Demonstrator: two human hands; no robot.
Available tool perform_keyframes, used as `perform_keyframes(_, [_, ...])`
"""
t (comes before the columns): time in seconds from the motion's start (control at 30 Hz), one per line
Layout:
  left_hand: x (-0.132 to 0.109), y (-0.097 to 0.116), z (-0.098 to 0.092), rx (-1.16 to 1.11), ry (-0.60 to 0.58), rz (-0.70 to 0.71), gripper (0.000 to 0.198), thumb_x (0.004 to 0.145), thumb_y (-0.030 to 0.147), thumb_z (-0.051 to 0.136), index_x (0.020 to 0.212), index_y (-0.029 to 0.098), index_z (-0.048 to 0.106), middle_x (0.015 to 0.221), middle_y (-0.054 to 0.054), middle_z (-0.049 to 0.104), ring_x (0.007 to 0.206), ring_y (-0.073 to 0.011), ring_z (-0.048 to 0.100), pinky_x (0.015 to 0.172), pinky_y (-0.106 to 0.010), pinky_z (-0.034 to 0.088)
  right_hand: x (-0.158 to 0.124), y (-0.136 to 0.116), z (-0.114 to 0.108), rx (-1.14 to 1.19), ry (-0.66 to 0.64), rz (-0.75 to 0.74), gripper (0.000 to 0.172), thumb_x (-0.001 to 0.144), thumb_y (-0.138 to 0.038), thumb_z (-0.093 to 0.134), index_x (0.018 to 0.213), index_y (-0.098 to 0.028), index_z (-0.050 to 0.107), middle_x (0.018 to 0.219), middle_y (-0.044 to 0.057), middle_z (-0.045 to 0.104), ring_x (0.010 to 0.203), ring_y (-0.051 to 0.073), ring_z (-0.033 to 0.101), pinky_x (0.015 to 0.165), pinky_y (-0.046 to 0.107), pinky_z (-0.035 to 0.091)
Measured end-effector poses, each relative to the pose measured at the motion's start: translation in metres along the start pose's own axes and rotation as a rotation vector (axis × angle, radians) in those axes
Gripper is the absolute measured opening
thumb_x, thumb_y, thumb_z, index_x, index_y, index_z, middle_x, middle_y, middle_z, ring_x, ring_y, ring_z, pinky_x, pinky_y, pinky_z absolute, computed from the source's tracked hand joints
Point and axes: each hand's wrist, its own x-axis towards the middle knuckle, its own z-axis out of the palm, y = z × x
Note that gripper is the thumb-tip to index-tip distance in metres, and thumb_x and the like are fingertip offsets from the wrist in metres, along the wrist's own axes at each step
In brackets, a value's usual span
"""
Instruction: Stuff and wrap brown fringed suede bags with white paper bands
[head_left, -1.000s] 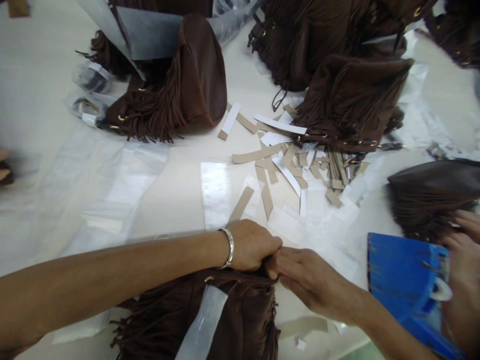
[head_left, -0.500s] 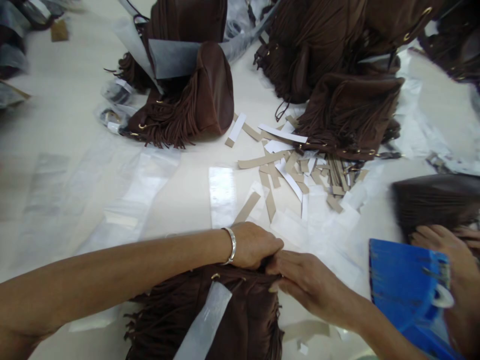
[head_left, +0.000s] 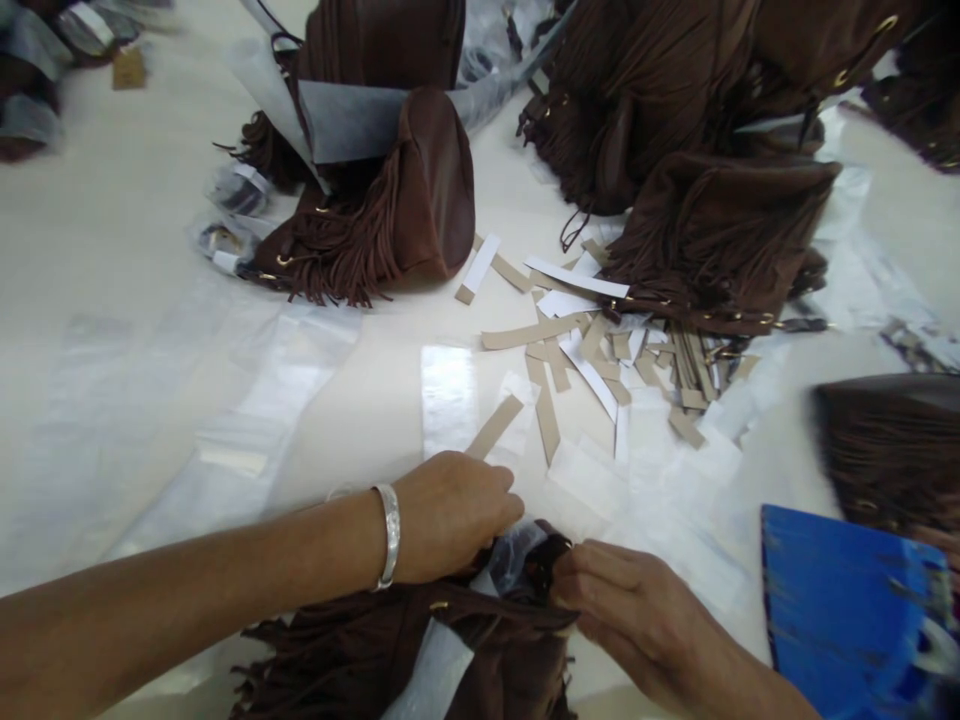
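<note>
Pale table (head_left: 67, 230): flat plastic sleeves (head_left: 300, 370) left, card strips (head_left: 547, 420) scattered mid, blue board (head_left: 832, 600) right. Left hand (head_left: 454, 515) palm-down at mouth of fringed bag (head_left: 375, 640), bottom centre; fingers curled, grip unclear. Right hand (head_left: 622, 610) angles up-left, fingers narrow, holding mouth's right end.

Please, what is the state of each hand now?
Left hand: curled over the brown bag; whether it holds anything cannot be told.
Right hand: closed on the bag's edge.
</note>
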Motion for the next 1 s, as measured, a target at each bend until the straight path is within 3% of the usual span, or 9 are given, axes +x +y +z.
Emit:
perform_keyframes(0.17, [0.001, 0.004, 0.014, 0.127, -0.074, 0.019, 0.005, 0.077, 0.022, 0.062, 0.075, 0.018, 0.063, 0.069, -0.007, 0.066, 0.060, -0.0249, 0.065, 0.046, -0.032, 0.040, 0.000, 0.003, 0.003, 0.019, 0.003, -0.012, 0.015, 0.096, -0.010, 0.042, 0.099, -0.020, 0.052, 0.088, 0.002, 0.054, 0.080, 0.014, 0.049, 0.067, 0.027, 0.033])
perform_keyframes(0.33, [0.006, 0.006, 0.027, 0.128, -0.067, 0.051, 0.005, 0.076, 0.019, 0.061, 0.072, 0.016, 0.063, 0.064, -0.008, 0.067, 0.059, -0.0254, 0.067, 0.046, -0.031, 0.040, -0.001, 0.002, 0.003, 0.025, -0.012, 0.005, 0.012, 0.097, -0.012, 0.042, 0.098, -0.020, 0.051, 0.088, 0.002, 0.054, 0.081, 0.013, 0.049, 0.068, 0.027, 0.033])
perform_keyframes(0.47, [0.005, 0.007, 0.023, 0.109, -0.114, 0.074, 0.005, 0.076, 0.019, 0.061, 0.079, 0.015, 0.063, 0.070, -0.009, 0.069, 0.062, -0.0248, 0.067, 0.049, -0.032, 0.043, -0.001, -0.001, -0.001, 0.023, -0.030, -0.005, 0.008, 0.098, -0.021, 0.045, 0.099, -0.020, 0.052, 0.090, 0.003, 0.056, 0.084, 0.016, 0.050, 0.071, 0.029, 0.034])
perform_keyframes(0.6, [0.001, 0.006, 0.016, 0.067, -0.133, 0.061, 0.010, 0.078, 0.018, 0.059, 0.086, 0.015, 0.063, 0.076, -0.008, 0.069, 0.065, -0.0237, 0.066, 0.053, -0.032, 0.045, 0.000, -0.005, -0.005, 0.024, -0.031, -0.016, 0.017, 0.100, -0.031, 0.041, 0.094, -0.019, 0.052, 0.088, 0.004, 0.057, 0.082, 0.017, 0.050, 0.070, 0.030, 0.034])
perform_keyframes(1.0, [-0.004, -0.002, 0.006, -0.008, -0.216, 0.073, 0.004, 0.086, 0.021, 0.057, 0.089, 0.018, 0.058, 0.096, -0.006, 0.059, 0.064, -0.0147, 0.055, 0.053, -0.027, 0.038, -0.003, -0.007, -0.008, -0.044, -0.036, 0.017, 0.022, 0.100, -0.030, 0.038, 0.083, -0.020, 0.049, 0.081, 0.002, 0.056, 0.076, 0.016, 0.050, 0.069, 0.032, 0.033])
